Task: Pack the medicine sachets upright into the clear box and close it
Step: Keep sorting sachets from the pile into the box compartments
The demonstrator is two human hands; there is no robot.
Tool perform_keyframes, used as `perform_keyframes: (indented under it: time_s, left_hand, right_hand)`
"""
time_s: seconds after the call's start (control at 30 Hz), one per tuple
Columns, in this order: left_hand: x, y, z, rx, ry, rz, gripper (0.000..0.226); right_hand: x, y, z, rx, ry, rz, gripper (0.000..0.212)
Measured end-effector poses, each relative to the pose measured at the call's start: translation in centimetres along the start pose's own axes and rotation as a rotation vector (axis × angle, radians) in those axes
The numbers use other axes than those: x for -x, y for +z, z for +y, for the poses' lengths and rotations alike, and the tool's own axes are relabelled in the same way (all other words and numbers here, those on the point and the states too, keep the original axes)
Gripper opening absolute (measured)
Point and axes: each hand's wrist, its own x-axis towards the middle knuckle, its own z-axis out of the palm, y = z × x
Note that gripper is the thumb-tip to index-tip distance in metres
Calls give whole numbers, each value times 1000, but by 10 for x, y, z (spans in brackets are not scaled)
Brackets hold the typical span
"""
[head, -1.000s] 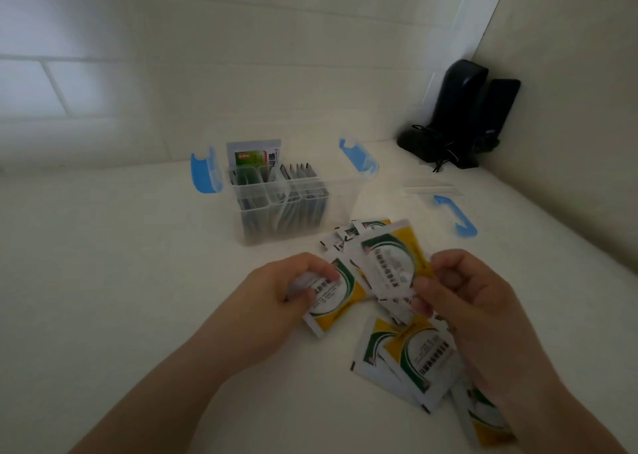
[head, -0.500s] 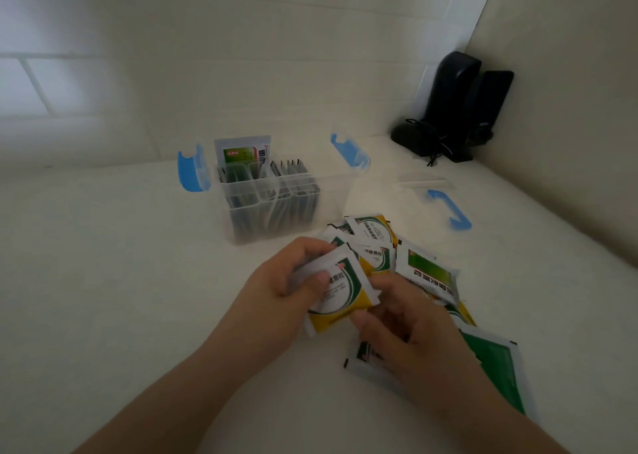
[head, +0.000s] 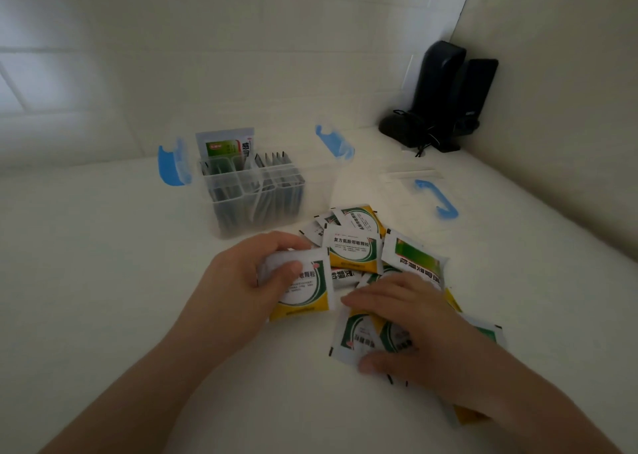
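The clear box (head: 310, 194) stands open on the white table, its blue latches (head: 171, 165) flipped outward, with several sachets upright in its left part. My left hand (head: 241, 281) grips a small stack of white, green and yellow sachets (head: 303, 293) just in front of the box. To the right lies a loose pile of sachets (head: 352, 250). My right hand (head: 411, 329) rests on the pile's near part, thumb and fingers closing round a sachet (head: 355, 336) there.
The clear lid (head: 407, 177) with a blue handle (head: 436, 198) lies flat to the right of the box. Black devices (head: 442, 98) with cords stand in the far right corner against the wall. Walls close off the back and right.
My right hand put its sachet onto the stack in my left hand, then dropped to the near part of the pile. The left hand kept its stack and lowered slightly.
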Motion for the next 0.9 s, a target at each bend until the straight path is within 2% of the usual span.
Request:
perform_keyframes:
  time_s: [0.1,0.17,0.27,0.37,0.47,0.67,0.8,0.9]
  left_hand:
    - [1,2,0,-24,14,-26,23]
    - [1,1,0,-40,16,-32,23]
    - [1,1,0,-48,16,-32,23]
    - [2,2,0,-54,17,-48,22]
    - [2,3,0,-60,17,-58,23]
    - [2,3,-1,-58,24,-49,21]
    - [2,3,0,-71,22,-36,21]
    - [2,2,1,-60,9,-15,21]
  right_hand:
    - [0,4,0,-20,-69,4,49]
    - [0,4,-2,-113,-49,36,43]
    - [-1,4,-2,-268,8,166,48]
    - [0,3,2,-281,51,263,51]
    - [0,-2,2,-297,102,233,49]
    - [-1,-5,-1,-127,61,-47,52]
    - [-2,-4,-5,-195,70,-20,47]
    - [-4,1,-3,-281,77,120,43]
